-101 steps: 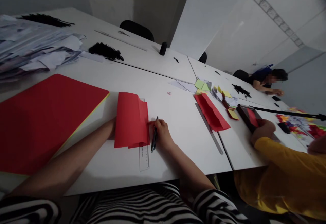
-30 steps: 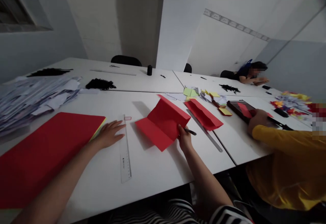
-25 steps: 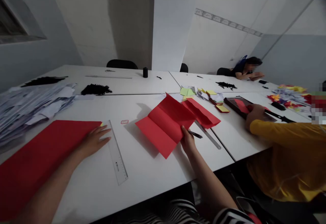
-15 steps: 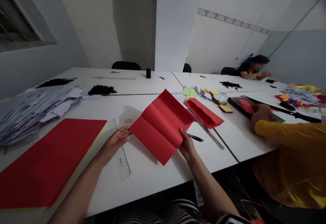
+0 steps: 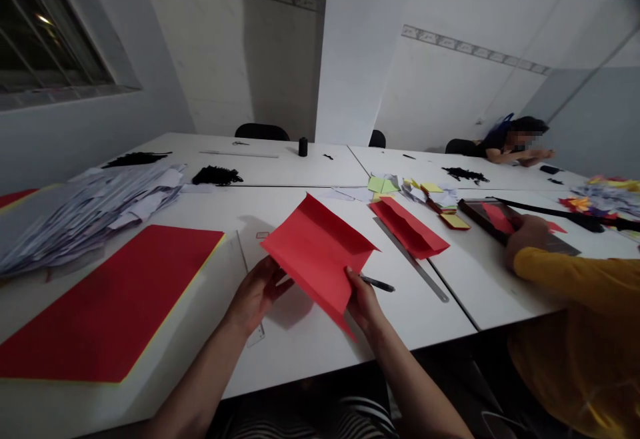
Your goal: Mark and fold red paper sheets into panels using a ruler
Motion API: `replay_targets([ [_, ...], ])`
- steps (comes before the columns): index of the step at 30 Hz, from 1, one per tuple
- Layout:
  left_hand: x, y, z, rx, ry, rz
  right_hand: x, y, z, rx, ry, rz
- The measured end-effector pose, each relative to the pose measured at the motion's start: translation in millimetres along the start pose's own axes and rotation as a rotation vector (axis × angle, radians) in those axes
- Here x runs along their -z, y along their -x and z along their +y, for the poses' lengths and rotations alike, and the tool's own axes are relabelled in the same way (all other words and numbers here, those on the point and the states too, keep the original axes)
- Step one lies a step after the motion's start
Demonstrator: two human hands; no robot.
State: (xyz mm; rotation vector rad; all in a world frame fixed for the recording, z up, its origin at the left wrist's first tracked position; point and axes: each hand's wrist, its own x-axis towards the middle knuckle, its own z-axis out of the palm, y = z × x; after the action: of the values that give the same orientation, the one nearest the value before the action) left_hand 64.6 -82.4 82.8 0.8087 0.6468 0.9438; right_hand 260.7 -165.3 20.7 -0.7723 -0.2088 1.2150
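A creased red sheet of paper [image 5: 325, 246] is held up over the white table, tilted, with its far flap bent up and its near edge folded down. My left hand [image 5: 257, 292] grips it at the left edge; some fingertips are hidden behind the paper. My right hand [image 5: 363, 299] is closed on the near right edge, thumb on top. A black pen [image 5: 379, 284] juts out beside the right hand's fingers, seemingly held there too. Under my left wrist lies a clear ruler [image 5: 257, 336]. A folded red paper [image 5: 410, 229] and a metal ruler [image 5: 413, 259] lie to the right.
Large red sheets [image 5: 115, 299] lie at left, beside a heap of white paper strips [image 5: 100, 219]. Coloured paper pieces [image 5: 433, 192] and black thread bundles [image 5: 217, 175] lie farther back. At right, a co-worker's yellow sleeve [image 5: 565, 272] reaches to a paper trimmer [image 5: 480, 216]. Another person sits beyond.
My left hand has moved in under the paper's left edge. The sheet has tilted, and its near part now bends downward. The pen has shifted along with my right hand. The view has turned slightly left.
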Motion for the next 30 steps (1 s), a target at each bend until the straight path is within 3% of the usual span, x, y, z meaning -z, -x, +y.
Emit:
replay_targets([
  [2,1.2,-1,-5,-0.012,-0.011,0.104,-1,2,3,0.022,0.019,-0.005],
  [5,5.5,-5,-8,-0.004,0.044,0.131,0,4,7,0.019,0.070,-0.017],
  [9,18.4,-15,-1,0.005,0.091,0.230,11,-6,-1,0.083,0.320,-0.065],
  [12,32.0,-25,7,-0.034,0.106,0.311,25,-30,-24,0.297,0.818,-0.023],
  [14,39.0,-33,10,-0.055,0.125,0.356,33,-50,-44,0.439,1.488,0.037],
  [17,41.8,-43,5,-0.078,0.156,0.398,38,-76,-66,0.444,1.765,0.062],
  [22,34.7,-48,-11,-0.090,0.173,0.411,33,-96,-74,0.436,2.027,0.038],
  [30,31.4,-50,-23,-0.044,0.166,0.438,23,-92,-87,0.461,2.209,0.090],
])
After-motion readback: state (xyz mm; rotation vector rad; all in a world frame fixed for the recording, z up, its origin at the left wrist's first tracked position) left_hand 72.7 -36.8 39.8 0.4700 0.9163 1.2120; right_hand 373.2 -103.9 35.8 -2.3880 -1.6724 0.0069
